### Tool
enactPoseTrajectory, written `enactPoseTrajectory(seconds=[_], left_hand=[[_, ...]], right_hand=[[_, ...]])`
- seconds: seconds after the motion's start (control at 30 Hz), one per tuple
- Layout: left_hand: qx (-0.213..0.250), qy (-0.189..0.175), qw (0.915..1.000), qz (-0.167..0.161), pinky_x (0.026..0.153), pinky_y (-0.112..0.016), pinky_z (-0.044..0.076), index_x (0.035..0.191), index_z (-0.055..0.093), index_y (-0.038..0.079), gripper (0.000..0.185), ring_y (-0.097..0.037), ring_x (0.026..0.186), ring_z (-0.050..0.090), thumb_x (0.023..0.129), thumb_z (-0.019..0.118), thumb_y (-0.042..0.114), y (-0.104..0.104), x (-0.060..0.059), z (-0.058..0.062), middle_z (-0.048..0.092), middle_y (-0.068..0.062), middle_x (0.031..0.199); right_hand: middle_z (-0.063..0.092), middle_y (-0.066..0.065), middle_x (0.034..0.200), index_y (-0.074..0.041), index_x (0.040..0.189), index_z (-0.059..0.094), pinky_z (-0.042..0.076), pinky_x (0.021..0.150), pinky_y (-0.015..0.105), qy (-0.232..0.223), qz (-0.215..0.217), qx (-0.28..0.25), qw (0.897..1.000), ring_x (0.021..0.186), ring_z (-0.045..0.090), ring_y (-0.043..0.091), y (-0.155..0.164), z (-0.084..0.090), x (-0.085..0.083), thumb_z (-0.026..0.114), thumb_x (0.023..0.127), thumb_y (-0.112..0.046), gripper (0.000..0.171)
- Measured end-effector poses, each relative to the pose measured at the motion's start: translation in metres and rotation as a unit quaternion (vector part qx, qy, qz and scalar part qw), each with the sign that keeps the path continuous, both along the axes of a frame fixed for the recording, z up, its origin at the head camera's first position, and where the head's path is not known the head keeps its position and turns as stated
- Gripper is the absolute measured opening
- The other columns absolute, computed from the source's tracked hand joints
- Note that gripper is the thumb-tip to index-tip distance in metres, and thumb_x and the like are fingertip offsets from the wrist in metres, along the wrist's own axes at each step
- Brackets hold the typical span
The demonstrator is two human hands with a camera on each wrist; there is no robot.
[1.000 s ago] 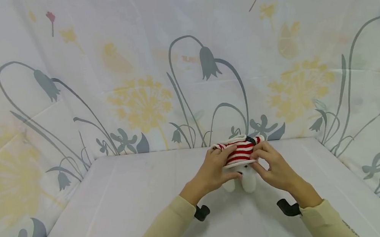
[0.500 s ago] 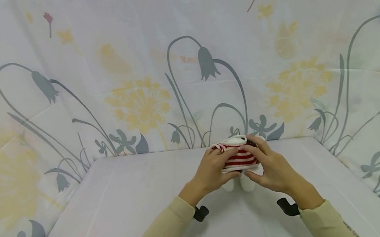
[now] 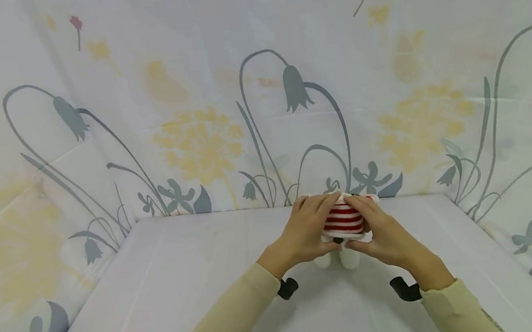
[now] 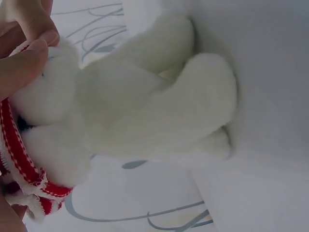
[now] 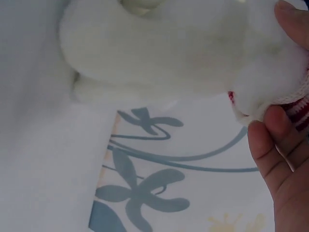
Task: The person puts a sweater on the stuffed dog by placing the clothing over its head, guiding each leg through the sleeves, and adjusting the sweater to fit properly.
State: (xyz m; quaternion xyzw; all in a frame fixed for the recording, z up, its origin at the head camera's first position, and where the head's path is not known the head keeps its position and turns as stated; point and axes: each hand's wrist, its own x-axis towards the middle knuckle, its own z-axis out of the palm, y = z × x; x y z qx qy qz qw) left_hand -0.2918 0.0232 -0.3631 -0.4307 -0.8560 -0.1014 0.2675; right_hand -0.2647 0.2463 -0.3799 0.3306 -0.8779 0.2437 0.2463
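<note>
A white plush toy (image 3: 343, 254) stands on the white table (image 3: 186, 291) near the back wall. It wears a red-and-white striped knit sweater (image 3: 345, 221). My left hand (image 3: 307, 227) grips the sweater and the toy's left side, fingers curled over the top. My right hand (image 3: 375, 227) grips the right side. In the left wrist view the toy's fluffy body and legs (image 4: 159, 106) fill the frame, with the red sweater hem (image 4: 21, 164) by my fingers (image 4: 24, 63). In the right wrist view my fingers (image 5: 282, 140) pinch the toy's fur (image 5: 183, 43) beside the sweater edge (image 5: 297, 108).
A floral-print cloth (image 3: 259, 97) lines the back and side walls around the table. Black wrist-camera mounts (image 3: 287, 288) sit under both sleeves. Bare table surface stretches to the left and front.
Both hands have slid further up and over the sweater, bunching it tighter, and the toy's legs show less below my hands.
</note>
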Motion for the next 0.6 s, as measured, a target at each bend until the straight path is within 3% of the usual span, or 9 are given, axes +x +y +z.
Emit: enactPoseTrajectory(seconds=[0.17, 0.4, 0.6], left_hand=[[-0.012, 0.013, 0.9996, 0.021, 0.102, -0.037, 0.026, 0.144, 0.033, 0.012, 0.1, -0.016, 0.121, 0.039, 0.067, 0.08, 0.057, 0.0, -0.001, 0.0, 0.043, -0.002, 0.131], [0.019, -0.009, 0.9998, -0.008, 0.099, -0.037, 0.027, 0.13, 0.046, 0.018, 0.08, -0.014, 0.112, 0.043, 0.067, 0.082, 0.051, -0.002, -0.004, -0.001, 0.045, 0.001, 0.118], [0.047, -0.024, 0.9981, -0.032, 0.095, -0.036, 0.032, 0.123, 0.051, 0.02, 0.068, -0.017, 0.109, 0.044, 0.068, 0.084, 0.045, -0.003, -0.005, -0.005, 0.051, 0.003, 0.109]], right_hand=[[0.043, 0.008, 0.129, -0.005, 0.139, 0.04, 0.051, 0.073, 0.025, 0.03, 0.015, -0.011, 0.999, 0.094, 0.054, 0.011, 0.005, -0.006, -0.006, 0.09, 0.063, -0.016, 0.093], [0.049, 0.003, 0.11, -0.001, 0.119, 0.047, 0.045, 0.07, 0.017, 0.062, 0.032, -0.028, 0.997, 0.085, 0.05, 0.006, 0.007, -0.014, -0.012, 0.092, 0.059, -0.017, 0.076], [0.049, 0.002, 0.105, -0.006, 0.106, 0.053, 0.04, 0.078, 0.016, 0.081, 0.037, -0.037, 0.995, 0.093, 0.048, 0.01, 0.004, -0.016, -0.013, 0.091, 0.06, -0.015, 0.06]])
